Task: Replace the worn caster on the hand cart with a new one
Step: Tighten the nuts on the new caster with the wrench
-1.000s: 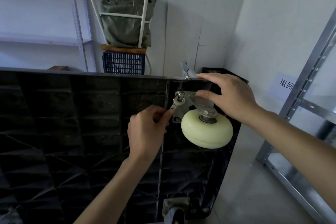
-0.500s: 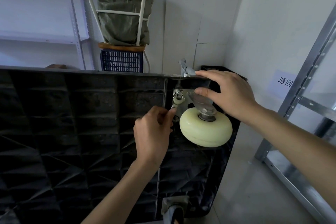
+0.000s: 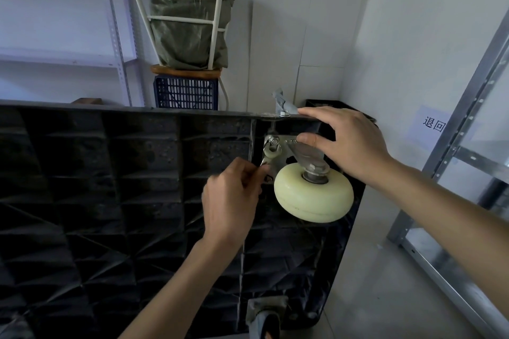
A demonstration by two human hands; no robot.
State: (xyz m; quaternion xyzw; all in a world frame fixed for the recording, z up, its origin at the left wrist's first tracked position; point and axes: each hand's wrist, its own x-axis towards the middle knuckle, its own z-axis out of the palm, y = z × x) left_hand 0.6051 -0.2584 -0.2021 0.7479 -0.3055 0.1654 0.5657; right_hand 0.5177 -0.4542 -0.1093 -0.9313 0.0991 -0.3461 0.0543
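The black hand cart stands on its side with its ribbed underside facing me. A cream caster wheel on a metal bracket sits at its upper right corner. My left hand grips a small wrench whose head sits on a bolt at the top left of the caster's mounting plate. My right hand reaches over the cart's top edge, thumb on the plate and fingers on the edge next to a grey fitting. A second, dark caster shows at the bottom edge.
A metal shelf upright rises at the right, close to the cart. Behind the cart stand a blue crate, a stool with a green sack in a white frame, and grey shelving at the left. Bare concrete floor lies at the lower right.
My left hand has swung the wrench handle down and to the right, while its head stays on the bolt. The right hand stays where it was on the caster plate and cart edge.
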